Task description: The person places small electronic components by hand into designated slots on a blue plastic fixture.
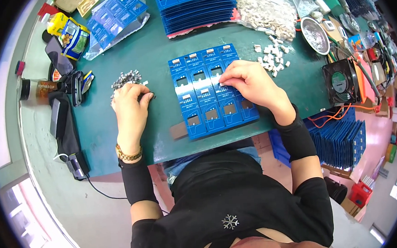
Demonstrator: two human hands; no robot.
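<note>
A blue circuit board panel (191, 85) lies on the green table in front of me, with rows of cut-out windows and small white connectors fitted on several sections. My right hand (250, 82) reaches over its right side. Thumb and fingertips are pinched there on a small white connector (221, 84), low against the board. To the left, my left hand (131, 103) rests at a pile of small silver-and-dark components (129, 77). Its fingers are curled down at the near edge of the pile, and whatever they pinch is hidden.
Loose white connectors (274, 58) lie right of the board, below a clear bag of them (264, 11). A stack of blue boards (196, 12) stands behind. A metal bowl (315, 36) and a black fan (341, 82) sit at right, a phone holder (76, 88) at left.
</note>
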